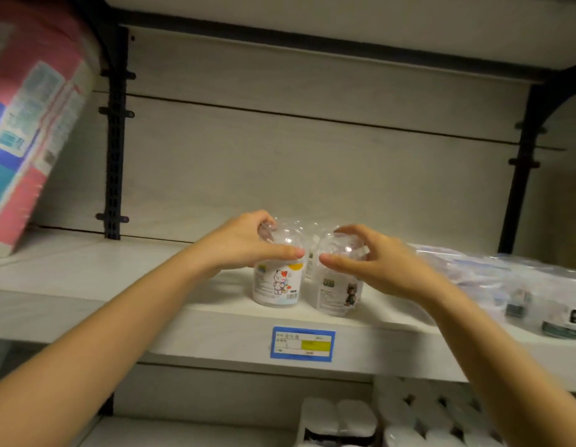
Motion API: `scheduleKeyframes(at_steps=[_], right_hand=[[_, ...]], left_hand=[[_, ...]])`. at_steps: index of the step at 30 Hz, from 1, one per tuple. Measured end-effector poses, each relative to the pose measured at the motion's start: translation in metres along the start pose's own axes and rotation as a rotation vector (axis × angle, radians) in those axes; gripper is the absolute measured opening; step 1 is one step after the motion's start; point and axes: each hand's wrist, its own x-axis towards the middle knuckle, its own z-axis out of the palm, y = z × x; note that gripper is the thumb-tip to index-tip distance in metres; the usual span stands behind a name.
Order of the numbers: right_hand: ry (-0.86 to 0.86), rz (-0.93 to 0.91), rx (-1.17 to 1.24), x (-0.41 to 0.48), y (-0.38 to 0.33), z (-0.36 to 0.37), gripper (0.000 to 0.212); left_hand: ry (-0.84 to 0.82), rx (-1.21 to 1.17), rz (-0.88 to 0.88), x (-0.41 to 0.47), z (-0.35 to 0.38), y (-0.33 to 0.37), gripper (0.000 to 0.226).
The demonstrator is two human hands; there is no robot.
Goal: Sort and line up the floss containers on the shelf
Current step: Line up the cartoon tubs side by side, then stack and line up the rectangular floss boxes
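Observation:
Two clear floss containers stand side by side near the front edge of the pale shelf [125, 304]. The left floss container [277, 287] has a white cartoon cat on its label. My left hand [248, 241] grips its domed clear lid from above. The right floss container [340, 296] carries a dark cartoon figure and tilts slightly. My right hand [370, 259] grips its top, fingers curled over the lid. A third container [310, 253] shows partly behind the two, between them.
A pink and blue soft pack [28, 124] leans at the shelf's left end. Clear bagged goods [519, 285] lie on the right part of the shelf. A blue price tag [302, 343] sits on the shelf's front lip. White rolls [419, 414] fill the shelf below.

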Motion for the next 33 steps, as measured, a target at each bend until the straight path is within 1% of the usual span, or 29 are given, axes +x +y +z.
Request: scheduleKeyframes(at_steps=[4,6,9,13,20,23,25,27,29,31,33], right_hand=[[-0.019,-0.071,-0.081,-0.004,0.004,-0.004,0.073],[-0.021,-0.126,-0.077,-0.009,0.005,-0.01,0.069],[-0.025,-0.179,-0.101,-0.007,0.009,-0.013,0.055],[-0.011,-0.161,-0.174,0.013,0.011,-0.004,0.053],[-0.021,-0.133,-0.163,0.028,0.017,0.004,0.054],[-0.032,-0.132,-0.201,0.023,0.014,0.006,0.062],[0.017,-0.158,-0.221,0.011,0.012,0.005,0.067],[0.166,-0.252,-0.231,-0.008,0.011,-0.002,0.061],[0.309,-0.328,-0.227,-0.031,0.012,-0.017,0.048],[0.372,-0.322,-0.181,-0.051,0.02,-0.04,0.039],[0.396,-0.267,-0.098,-0.064,0.036,-0.066,0.034]], left_hand=[[0.001,0.117,0.029,-0.003,0.003,0.005,0.076],[-0.02,0.142,0.091,-0.006,0.0,0.005,0.068],[-0.018,0.179,0.17,-0.007,-0.003,0.005,0.051],[0.034,0.268,0.181,0.006,0.004,0.002,0.049],[0.029,0.275,0.191,0.016,0.007,-0.004,0.048],[0.029,0.356,0.198,0.015,0.007,-0.003,0.054],[0.09,0.386,0.209,0.011,0.007,0.002,0.059],[0.223,0.335,0.289,0.003,0.01,0.014,0.053],[0.323,0.185,0.397,-0.008,0.017,0.032,0.037],[0.298,-0.002,0.434,-0.017,0.027,0.051,0.021],[0.196,-0.114,0.418,-0.024,0.041,0.068,0.013]])
